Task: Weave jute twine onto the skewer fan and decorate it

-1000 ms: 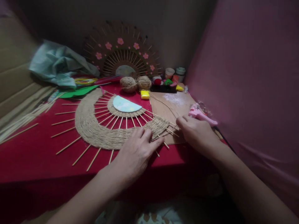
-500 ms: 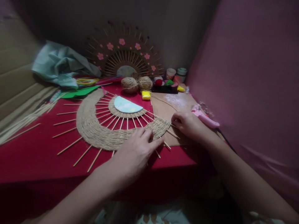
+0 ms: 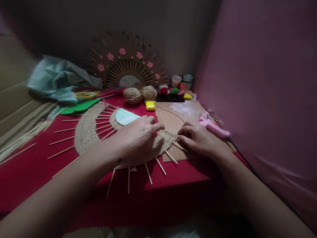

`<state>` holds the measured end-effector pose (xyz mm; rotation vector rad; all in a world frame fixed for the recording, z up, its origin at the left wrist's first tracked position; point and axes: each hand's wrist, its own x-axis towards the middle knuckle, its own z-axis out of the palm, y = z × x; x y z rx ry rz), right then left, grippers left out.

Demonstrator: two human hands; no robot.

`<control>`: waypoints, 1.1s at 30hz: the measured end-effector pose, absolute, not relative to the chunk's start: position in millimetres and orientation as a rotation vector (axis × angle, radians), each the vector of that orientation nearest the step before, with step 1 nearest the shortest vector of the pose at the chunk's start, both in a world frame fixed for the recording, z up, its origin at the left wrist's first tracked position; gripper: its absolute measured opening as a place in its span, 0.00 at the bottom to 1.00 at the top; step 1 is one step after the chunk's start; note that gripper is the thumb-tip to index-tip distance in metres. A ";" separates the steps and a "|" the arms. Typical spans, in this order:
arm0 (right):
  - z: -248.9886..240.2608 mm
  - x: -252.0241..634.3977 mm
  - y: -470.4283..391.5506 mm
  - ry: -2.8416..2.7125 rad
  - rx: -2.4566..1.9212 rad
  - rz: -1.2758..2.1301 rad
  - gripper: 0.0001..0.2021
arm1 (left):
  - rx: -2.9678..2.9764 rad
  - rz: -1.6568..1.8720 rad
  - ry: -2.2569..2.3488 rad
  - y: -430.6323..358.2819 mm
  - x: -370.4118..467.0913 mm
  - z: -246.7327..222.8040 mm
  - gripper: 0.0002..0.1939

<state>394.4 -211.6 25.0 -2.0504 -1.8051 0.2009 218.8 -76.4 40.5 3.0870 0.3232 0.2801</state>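
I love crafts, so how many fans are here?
2: the flowered fan stands at the back; the woven fan lies in front, partly hidden by the left hand.

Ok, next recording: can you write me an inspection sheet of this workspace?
Surface: red cloth, cardboard sheet at right.
Job's things: woven piece with sticks; twine running to the right hand.
Clutter: two twine balls, yellow packet, green sheet, crumpled pale cloth.
Hands: left over the woven piece; right's fingers at its right end, grip unclear.
Cables: black cable by the pink tool; far end untraceable.
Surroundings: flowered fan shape behind, pink drape right.
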 end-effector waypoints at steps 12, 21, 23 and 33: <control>31.2 388.4 -212.8 -1.817 -2.077 0.149 0.09 | 2.972 0.399 0.116 -65.0 266.1 24.3 0.16; 21.0 394.1 -210.9 -1.078 -1.678 0.926 0.05 | 2.703 0.185 0.206 -77.2 265.0 36.9 0.12; 14.9 398.4 -209.7 -0.939 -1.425 1.065 0.08 | 2.636 0.228 0.217 -78.6 260.1 46.6 0.11; 10.5 398.4 -206.3 -0.813 -1.109 1.139 0.11 | 2.571 0.472 0.198 -87.6 250.4 57.6 0.08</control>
